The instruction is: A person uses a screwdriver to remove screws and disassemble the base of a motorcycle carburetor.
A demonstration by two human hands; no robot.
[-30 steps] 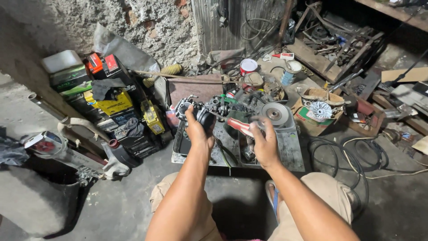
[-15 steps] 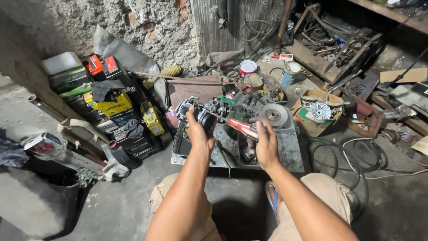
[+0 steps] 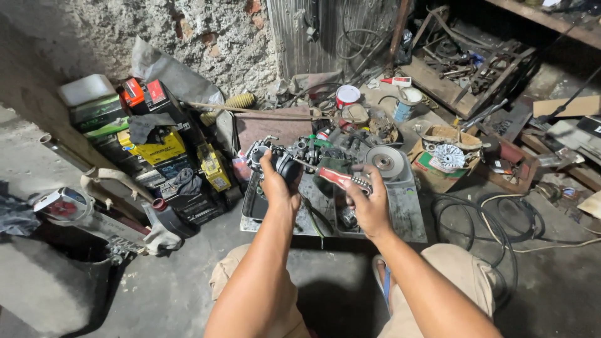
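Note:
My left hand (image 3: 277, 185) grips a small dark metal engine part (image 3: 270, 156), a carburetor-like piece, held up over a greasy metal tray (image 3: 410, 216). My right hand (image 3: 368, 203) holds a screwdriver with a red and black handle (image 3: 341, 178); its shaft points left into the part. Both forearms reach forward from my knees. A round silver disc (image 3: 385, 160) lies on the tray just right of the screwdriver.
Stacked batteries and boxes (image 3: 150, 141) stand at the left by the rough wall. Cans (image 3: 347, 96) and loose engine parts lie behind the tray. A cardboard box with a finned metal part (image 3: 447, 156) sits to the right, black cables (image 3: 494, 219) coil on the floor.
Both hands have stayed almost in place over the tray; the screwdriver tip remains at the part, with only slight shifts of the right hand.

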